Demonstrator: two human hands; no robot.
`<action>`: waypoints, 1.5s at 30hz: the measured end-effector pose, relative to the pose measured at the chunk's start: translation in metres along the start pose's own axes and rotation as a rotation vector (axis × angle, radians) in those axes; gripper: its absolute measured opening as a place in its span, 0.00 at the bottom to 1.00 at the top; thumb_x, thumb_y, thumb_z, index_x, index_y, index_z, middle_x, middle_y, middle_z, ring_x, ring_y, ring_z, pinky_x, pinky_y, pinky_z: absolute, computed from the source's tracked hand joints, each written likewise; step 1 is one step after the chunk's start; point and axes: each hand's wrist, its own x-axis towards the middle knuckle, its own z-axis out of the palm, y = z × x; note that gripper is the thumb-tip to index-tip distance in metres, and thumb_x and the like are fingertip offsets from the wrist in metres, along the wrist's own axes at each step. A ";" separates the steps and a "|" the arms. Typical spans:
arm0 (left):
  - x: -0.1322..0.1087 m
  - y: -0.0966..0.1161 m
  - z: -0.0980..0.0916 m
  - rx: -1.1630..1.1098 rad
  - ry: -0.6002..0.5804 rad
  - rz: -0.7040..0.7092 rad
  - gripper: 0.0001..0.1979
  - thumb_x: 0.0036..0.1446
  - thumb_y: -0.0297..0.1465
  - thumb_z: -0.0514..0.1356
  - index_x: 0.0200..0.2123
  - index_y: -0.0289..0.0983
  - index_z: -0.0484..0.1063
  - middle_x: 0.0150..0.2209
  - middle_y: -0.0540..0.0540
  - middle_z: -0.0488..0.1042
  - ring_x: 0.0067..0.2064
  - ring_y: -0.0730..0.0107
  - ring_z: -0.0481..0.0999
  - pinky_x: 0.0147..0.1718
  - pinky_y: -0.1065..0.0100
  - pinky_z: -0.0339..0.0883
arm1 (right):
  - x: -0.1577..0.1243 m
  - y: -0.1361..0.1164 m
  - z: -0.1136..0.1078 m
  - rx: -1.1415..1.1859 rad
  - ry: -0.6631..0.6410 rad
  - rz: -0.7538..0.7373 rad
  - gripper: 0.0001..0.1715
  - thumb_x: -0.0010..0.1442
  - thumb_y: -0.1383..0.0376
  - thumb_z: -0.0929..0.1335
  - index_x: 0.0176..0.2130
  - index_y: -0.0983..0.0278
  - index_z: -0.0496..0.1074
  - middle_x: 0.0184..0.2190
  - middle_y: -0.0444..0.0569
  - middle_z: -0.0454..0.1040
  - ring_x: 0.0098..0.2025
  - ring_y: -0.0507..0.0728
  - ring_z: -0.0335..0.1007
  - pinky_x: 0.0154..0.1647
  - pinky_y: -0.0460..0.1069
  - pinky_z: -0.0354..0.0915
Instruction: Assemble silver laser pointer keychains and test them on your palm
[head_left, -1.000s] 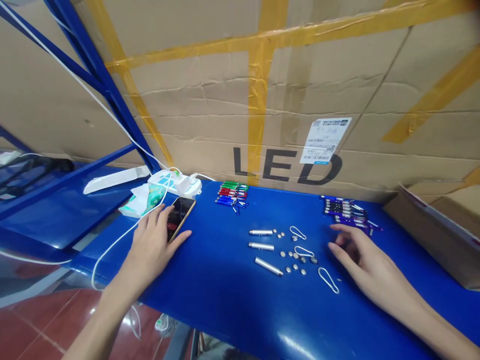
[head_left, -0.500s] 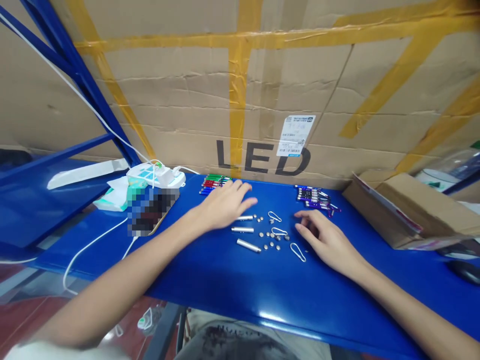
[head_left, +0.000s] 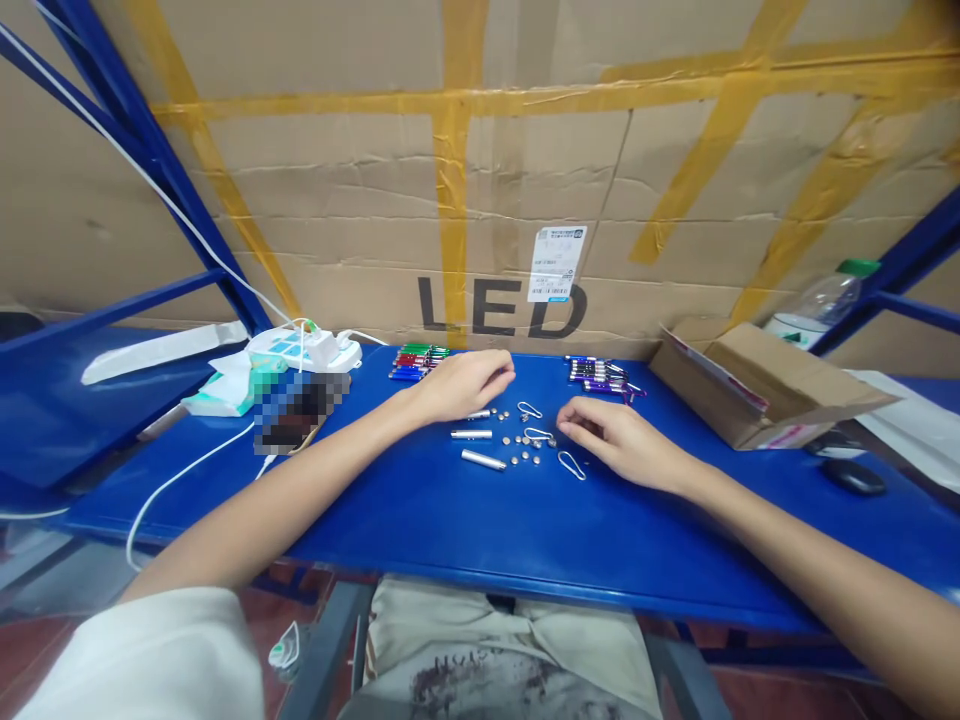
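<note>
A person seated at a blue table [head_left: 480, 540] is working both bare hands among small metal parts. The left hand [head_left: 459, 385] is hovering over the farthest of three silver tubes [head_left: 471, 434], fingers curled towards the thumb; at this size it cannot be told whether they are pinching anything. The right hand [head_left: 621, 442] is lying just beside the wire clips [head_left: 571, 465], fingers half bent and gripping nothing visible. The button cells [head_left: 517, 452] are lying loose between the two hands, in the middle of the table.

The risk is lying in those loose parts. A sweeping wrist or forearm could be scattering cells and sending the tubes rolling towards the near edge. The stacked coloured keychain torches [head_left: 418, 360] and purple keychain torches [head_left: 600, 375] are sitting near enough to be knocked.
</note>
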 end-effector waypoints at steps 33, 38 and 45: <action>-0.069 0.039 0.007 -0.289 -0.139 -0.012 0.12 0.77 0.40 0.59 0.54 0.40 0.77 0.44 0.46 0.80 0.45 0.64 0.80 0.49 0.64 0.71 | 0.002 -0.028 0.021 -0.008 0.031 -0.181 0.12 0.78 0.58 0.65 0.49 0.59 0.77 0.39 0.49 0.78 0.43 0.59 0.74 0.47 0.53 0.68; -0.067 0.039 0.008 -0.410 -0.111 -0.087 0.14 0.75 0.42 0.60 0.54 0.40 0.78 0.43 0.47 0.82 0.43 0.64 0.81 0.46 0.65 0.72 | 0.003 -0.029 0.022 0.014 0.030 -0.192 0.12 0.78 0.57 0.66 0.48 0.59 0.77 0.38 0.49 0.79 0.44 0.60 0.74 0.47 0.53 0.68; -0.065 0.039 0.005 -0.496 -0.020 -0.121 0.12 0.73 0.40 0.63 0.51 0.40 0.79 0.47 0.45 0.83 0.45 0.64 0.81 0.46 0.65 0.74 | 0.004 -0.027 0.023 -0.018 0.031 -0.189 0.11 0.78 0.59 0.66 0.47 0.59 0.77 0.39 0.48 0.79 0.45 0.60 0.72 0.47 0.54 0.67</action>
